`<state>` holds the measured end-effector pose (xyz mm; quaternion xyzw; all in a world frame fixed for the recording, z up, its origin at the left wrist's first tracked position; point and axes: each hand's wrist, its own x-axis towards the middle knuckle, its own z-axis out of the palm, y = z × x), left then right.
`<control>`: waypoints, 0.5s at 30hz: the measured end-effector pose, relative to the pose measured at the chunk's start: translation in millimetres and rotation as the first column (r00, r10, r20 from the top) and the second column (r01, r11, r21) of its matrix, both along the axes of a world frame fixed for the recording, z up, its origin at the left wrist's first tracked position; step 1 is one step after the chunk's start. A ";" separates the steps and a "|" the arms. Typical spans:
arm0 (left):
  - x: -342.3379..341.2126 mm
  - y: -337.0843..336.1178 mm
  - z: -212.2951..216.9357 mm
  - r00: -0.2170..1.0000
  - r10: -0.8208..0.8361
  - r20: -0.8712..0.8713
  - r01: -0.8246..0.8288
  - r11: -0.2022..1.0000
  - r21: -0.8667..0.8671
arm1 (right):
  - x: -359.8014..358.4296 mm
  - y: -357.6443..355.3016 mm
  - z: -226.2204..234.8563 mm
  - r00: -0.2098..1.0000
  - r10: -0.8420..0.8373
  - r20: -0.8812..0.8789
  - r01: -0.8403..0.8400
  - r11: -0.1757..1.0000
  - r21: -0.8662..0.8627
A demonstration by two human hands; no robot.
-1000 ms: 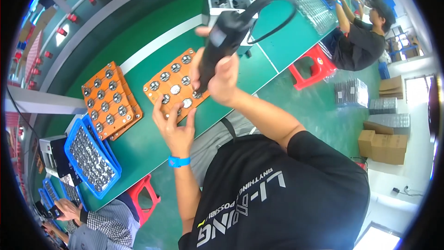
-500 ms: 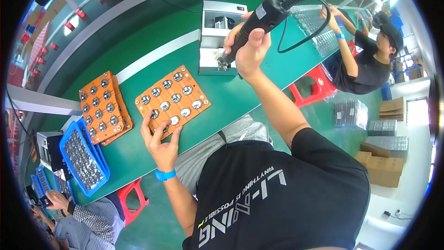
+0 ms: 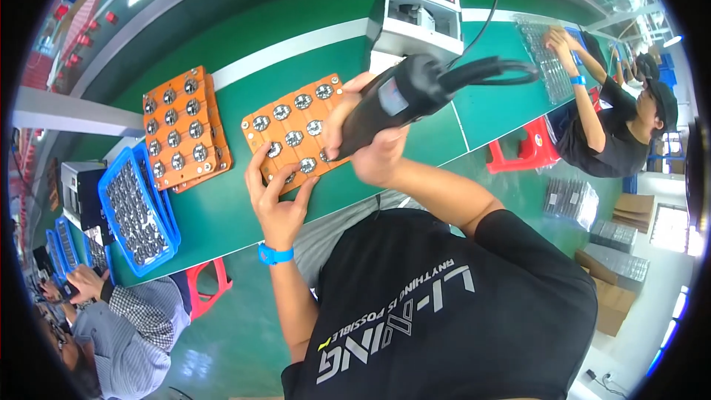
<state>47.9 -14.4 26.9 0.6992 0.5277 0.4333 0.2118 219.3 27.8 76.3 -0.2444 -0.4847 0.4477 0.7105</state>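
An orange tray (image 3: 285,127) holding several round silver parts lies on the green bench (image 3: 222,207) in front of me. My left hand (image 3: 274,196) presses on the tray's near edge, fingers spread. My right hand (image 3: 370,150) grips a black electric screwdriver (image 3: 400,96) with a looped black cable; its tip points down onto the tray's right side.
A stack of orange trays (image 3: 181,127) with the same parts sits to the left, beside a blue bin (image 3: 137,207) of small parts. A grey machine (image 3: 415,18) stands behind. Other people work at the far right (image 3: 615,126) and lower left (image 3: 118,326). Red stools stand under the bench.
My right hand has swung the screwdriver back down from the raised position onto the orange tray. My left hand stays on the tray's near edge.
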 end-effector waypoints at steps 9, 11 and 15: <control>-17.3 -3.0 -5.4 1.000 -0.014 -0.006 0.014 1.000 0.014 | -54.9 -3.7 -25.3 0.994 0.107 -0.036 -0.108 0.994 -0.033; -21.5 -3.0 -5.7 1.000 -0.009 -0.005 0.009 1.000 0.015 | -60.7 -3.7 -25.9 0.997 0.073 -0.038 -0.075 0.995 -0.061; -24.4 -2.9 -5.0 1.000 -0.015 -0.013 0.015 1.000 0.009 | -63.1 -1.6 -27.2 0.990 0.123 -0.062 -0.126 0.991 -0.040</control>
